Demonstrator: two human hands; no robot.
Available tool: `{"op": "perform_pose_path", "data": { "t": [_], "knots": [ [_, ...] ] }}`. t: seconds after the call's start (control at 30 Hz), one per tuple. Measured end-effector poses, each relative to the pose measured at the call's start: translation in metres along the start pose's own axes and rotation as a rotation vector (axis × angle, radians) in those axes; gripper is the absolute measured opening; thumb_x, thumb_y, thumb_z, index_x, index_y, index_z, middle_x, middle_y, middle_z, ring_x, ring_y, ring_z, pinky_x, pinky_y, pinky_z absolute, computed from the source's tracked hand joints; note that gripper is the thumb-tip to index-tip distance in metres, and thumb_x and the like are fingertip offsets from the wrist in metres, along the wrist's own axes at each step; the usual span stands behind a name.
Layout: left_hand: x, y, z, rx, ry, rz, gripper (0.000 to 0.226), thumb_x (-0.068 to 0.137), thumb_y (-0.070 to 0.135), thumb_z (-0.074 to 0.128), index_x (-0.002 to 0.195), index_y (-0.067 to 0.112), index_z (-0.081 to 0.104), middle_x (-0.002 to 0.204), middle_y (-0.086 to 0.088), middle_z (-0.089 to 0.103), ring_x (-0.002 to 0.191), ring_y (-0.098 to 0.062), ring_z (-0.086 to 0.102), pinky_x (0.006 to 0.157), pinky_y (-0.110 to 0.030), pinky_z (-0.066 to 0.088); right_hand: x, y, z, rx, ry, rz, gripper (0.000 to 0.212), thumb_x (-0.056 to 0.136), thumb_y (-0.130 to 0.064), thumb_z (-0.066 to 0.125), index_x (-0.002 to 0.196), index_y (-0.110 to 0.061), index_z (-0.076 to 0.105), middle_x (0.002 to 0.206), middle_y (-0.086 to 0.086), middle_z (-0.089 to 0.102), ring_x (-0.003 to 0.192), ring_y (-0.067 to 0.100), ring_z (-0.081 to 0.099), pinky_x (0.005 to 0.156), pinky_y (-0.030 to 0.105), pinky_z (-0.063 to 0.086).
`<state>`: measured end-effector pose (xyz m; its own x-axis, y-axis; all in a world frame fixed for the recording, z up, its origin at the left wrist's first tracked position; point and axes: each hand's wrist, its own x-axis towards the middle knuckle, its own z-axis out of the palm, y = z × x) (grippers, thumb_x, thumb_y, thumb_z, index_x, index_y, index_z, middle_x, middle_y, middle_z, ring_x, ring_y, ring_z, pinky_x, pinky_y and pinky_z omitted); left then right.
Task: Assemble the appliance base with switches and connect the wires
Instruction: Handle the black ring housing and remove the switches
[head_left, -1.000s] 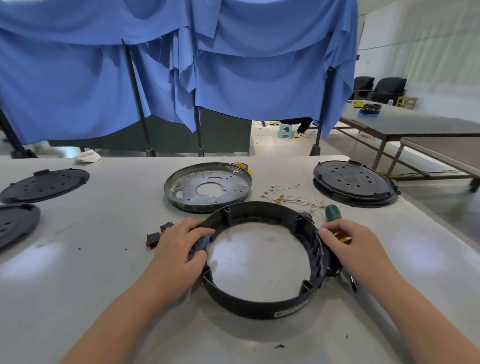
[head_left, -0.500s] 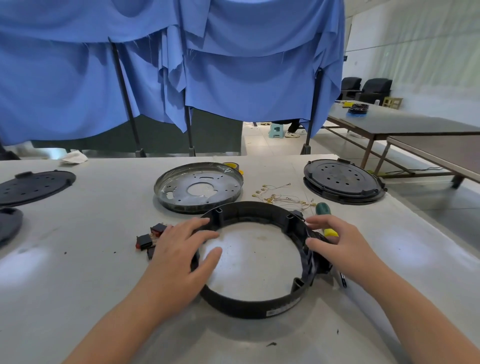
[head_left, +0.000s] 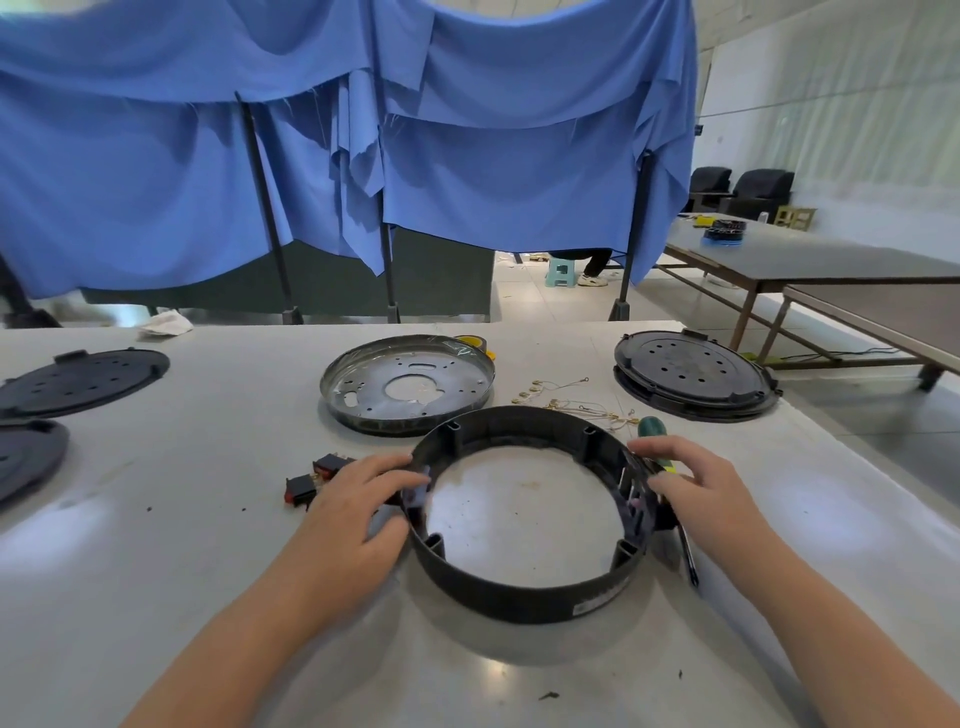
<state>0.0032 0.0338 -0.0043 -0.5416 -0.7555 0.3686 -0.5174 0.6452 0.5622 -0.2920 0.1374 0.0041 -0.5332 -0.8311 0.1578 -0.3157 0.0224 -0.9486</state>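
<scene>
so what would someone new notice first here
Probably the black plastic ring lying front and centre on the white table, with the left hand and right hand on its opposite sides. Behind it sits a round metal plate, under big blue drapes.

My left hand (head_left: 353, 512) and right hand (head_left: 698, 493) are bare, with no gloves, rings or watch on them. Both forearms run in from the lower corners of the frame uncovered, no sleeve reaching as far as the wrists. My fingernails look short and plain.
</scene>
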Motion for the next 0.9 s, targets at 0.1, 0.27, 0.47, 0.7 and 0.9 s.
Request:
{"op": "perform_pose_path", "data": {
  "t": [0.1,0.27,0.47,0.7,0.9],
  "knots": [
    [0.0,-0.001,0.001,-0.014,-0.051,0.054,0.05,0.065,0.0,0.049,0.094,0.034,0.071,0.127,0.021,0.05,0.129,0.002,0.033,0.11,-0.019,0.022,0.001,-0.003,-0.007,0.031,-0.095,0.003,0.059,0.073,0.021,0.034,0.094,-0.02,0.072,0.098,0.007,0.069,0.071,0.018,0.069,0.061,0.027,0.056],
    [-0.001,-0.007,-0.001,0.091,-0.239,0.132,0.027,0.066,0.021,0.071,0.084,0.04,0.064,0.124,0.029,0.046,0.133,0.013,0.014,0.097,0.004,0.005,-0.002,-0.008,-0.017,0.038,-0.292,0.031,0.072,0.069,0.028,0.035,0.097,-0.026,0.074,0.109,0.005,0.069,0.1,0.017,0.066,0.086,0.034,0.055],
    [0.001,-0.006,-0.016,0.003,-0.207,0.039,0.029,0.051,0.045,0.089,0.07,0.039,0.067,0.1,0.03,0.062,0.119,0.025,0.03,0.095,0.001,0.023,-0.009,-0.018,-0.025,0.038,-0.425,-0.046,0.068,0.074,0.031,0.049,0.114,-0.021,0.067,0.118,-0.001,0.067,0.109,0.011,0.063,0.087,0.022,0.05],
    [0.003,0.008,-0.042,-0.274,-0.166,-0.037,0.043,0.04,0.057,0.084,0.074,0.033,0.073,0.101,0.018,0.069,0.114,0.005,0.054,0.103,-0.03,0.038,-0.009,-0.028,-0.035,0.108,-0.335,-0.145,0.04,0.08,0.008,0.064,0.099,-0.025,0.076,0.112,-0.007,0.071,0.104,0.008,0.066,0.078,0.013,0.051],
    [0.004,0.018,-0.048,-0.489,-0.038,-0.068,0.053,0.052,0.052,0.081,0.099,0.031,0.072,0.105,0.003,0.072,0.106,-0.023,0.064,0.097,-0.055,0.047,-0.007,-0.032,-0.037,0.042,-0.108,-0.226,0.026,0.07,-0.027,0.068,0.093,-0.036,0.076,0.096,-0.004,0.075,0.1,0.024,0.065,0.082,0.038,0.054]
  ]
}}
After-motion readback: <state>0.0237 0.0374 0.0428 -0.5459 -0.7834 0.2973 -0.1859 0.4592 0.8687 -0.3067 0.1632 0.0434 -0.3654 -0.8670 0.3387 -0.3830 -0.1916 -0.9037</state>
